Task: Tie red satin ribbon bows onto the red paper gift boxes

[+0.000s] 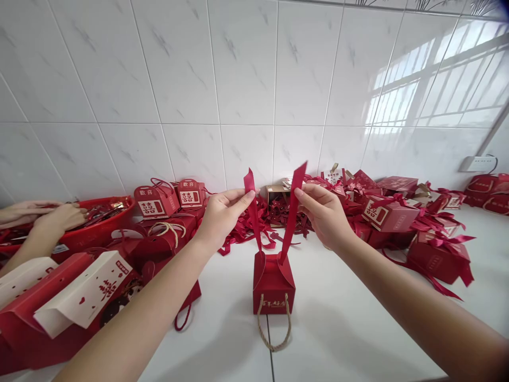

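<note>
A small red gift box (274, 278) stands upright on the white table in front of me, gold lettering on its front. Its twisted rope handle (275, 347) hangs forward onto the tabletop. From the box top rises a dark red ribbon (290, 223), its two ends pulled up and apart in a V. My left hand (225, 215) pinches the left end between thumb and fingers. Pinching the right end is my right hand (324, 212). Both hands are above the box, not touching it.
Finished-looking red boxes with bows (439, 254) crowd the right. Loose ribbons (244, 225) lie behind the box. Red and white boxes (87, 289) stand at left, near a red basin (127, 209) where another person's hands (59, 220) work. A tiled wall (246, 85) closes the back.
</note>
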